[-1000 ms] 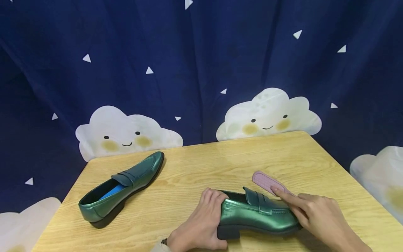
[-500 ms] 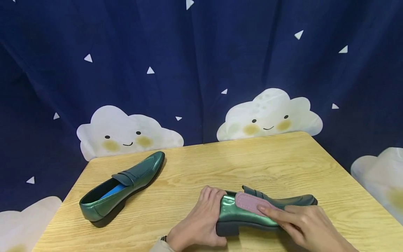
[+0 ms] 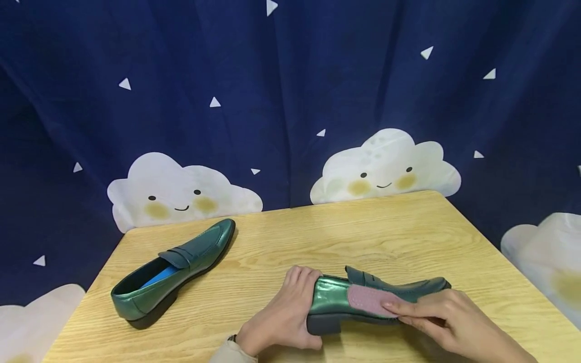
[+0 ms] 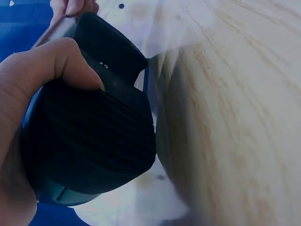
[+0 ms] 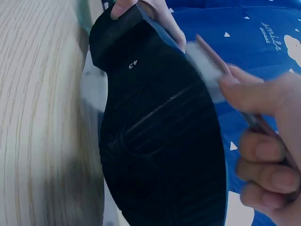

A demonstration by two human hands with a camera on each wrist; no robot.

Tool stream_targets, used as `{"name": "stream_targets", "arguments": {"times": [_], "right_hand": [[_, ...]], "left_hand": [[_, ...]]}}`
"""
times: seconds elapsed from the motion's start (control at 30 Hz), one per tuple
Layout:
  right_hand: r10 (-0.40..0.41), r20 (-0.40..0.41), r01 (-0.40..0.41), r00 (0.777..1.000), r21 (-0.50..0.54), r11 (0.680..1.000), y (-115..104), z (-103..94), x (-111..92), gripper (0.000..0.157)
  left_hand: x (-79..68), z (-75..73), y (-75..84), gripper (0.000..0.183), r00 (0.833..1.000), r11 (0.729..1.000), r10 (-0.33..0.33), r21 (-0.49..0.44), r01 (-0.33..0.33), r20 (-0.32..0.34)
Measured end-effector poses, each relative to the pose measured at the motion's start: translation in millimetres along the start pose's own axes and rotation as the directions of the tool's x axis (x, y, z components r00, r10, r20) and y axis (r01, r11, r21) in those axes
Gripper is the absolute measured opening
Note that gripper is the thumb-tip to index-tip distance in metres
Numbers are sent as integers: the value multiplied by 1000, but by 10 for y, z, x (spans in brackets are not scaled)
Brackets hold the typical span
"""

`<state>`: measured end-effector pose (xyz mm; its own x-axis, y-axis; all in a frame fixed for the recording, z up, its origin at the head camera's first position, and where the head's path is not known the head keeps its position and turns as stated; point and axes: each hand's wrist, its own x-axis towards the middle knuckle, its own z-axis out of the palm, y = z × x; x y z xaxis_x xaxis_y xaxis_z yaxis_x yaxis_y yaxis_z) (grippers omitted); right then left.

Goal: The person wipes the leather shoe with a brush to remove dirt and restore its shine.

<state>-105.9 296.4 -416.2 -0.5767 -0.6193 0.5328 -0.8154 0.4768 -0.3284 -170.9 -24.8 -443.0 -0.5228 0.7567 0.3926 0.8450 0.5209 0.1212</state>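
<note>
The head camera looked forward and down at the table (image 3: pixel 272 247). The wrist cameras faced, from very near, the same shoe sole (image 5: pixel 162 127): left of frame in the left view, centre in the right.

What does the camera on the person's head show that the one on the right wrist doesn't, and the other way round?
Only the head view shows the second green shoe, on the left of the table, and the blue piece inside it.

Only the right wrist view shows the held shoe's dark underside, its small pale marking, and white lettering on the blue cloth.

Both show the held shoe, the brush, the right hand, part of the left hand, the table and the cloth.
</note>
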Motion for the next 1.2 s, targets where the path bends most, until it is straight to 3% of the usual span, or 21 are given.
{"name": "stream_targets", "arguments": {"times": [0.13,0.23,0.33,0.37,0.4,0.5,0.6,0.67,0.73,0.87,0.97,1.03,1.1,1.2], "right_hand": [[38,-106,-58,994,-194,979,17,-25,-3,51],[111,-169,-164,979,-344,925,61,-60,-18,53],[155,-236,-242,959,-406,881,131,-94,-57,54],[163,-239,-249,957,-390,887,148,-107,-64,54],[135,-243,-214,960,-335,918,166,-113,-65,52],[17,-202,-36,979,-89,995,185,-109,-56,47],[-83,-83,96,993,162,982,160,-95,-36,46],[-84,-31,89,996,223,971,136,-92,-40,47],[-54,-15,56,998,194,979,115,-96,-40,47],[14,-63,-16,998,-34,999,86,-120,-43,46],[62,-125,-90,990,-240,967,89,-142,-54,44],[77,-170,-127,983,-311,942,108,-155,-63,45],[71,-190,-122,979,-273,954,126,-167,-67,44],[-37,-168,37,985,-3,999,146,-172,-68,43]], "left_hand": [[6,-5,-12,109,1000,1000,-10,-8,10,-5],[12,-6,-15,109,1000,1000,-5,-7,5,-6],[15,-10,-25,109,1000,1000,9,-7,-9,-1],[16,-14,-31,109,1000,1000,13,-7,-13,3],[15,-20,-38,109,1000,1000,16,-7,-16,6],[8,-39,-62,110,1000,1000,18,-19,-17,20],[1,-52,-75,110,999,999,21,-37,-20,31],[-3,-59,-82,110,999,999,24,-49,-22,38],[-2,-67,-91,110,999,998,26,-54,-24,42],[-3,-80,-109,109,999,997,17,-73,-13,48],[-7,-81,-119,108,999,996,17,-86,-12,49],[-10,-85,-122,108,999,996,28,-85,-24,45],[-14,-88,-124,108,998,996,43,-78,-39,39],[-16,-100,-125,109,998,996,60,-63,-58,35]]}}
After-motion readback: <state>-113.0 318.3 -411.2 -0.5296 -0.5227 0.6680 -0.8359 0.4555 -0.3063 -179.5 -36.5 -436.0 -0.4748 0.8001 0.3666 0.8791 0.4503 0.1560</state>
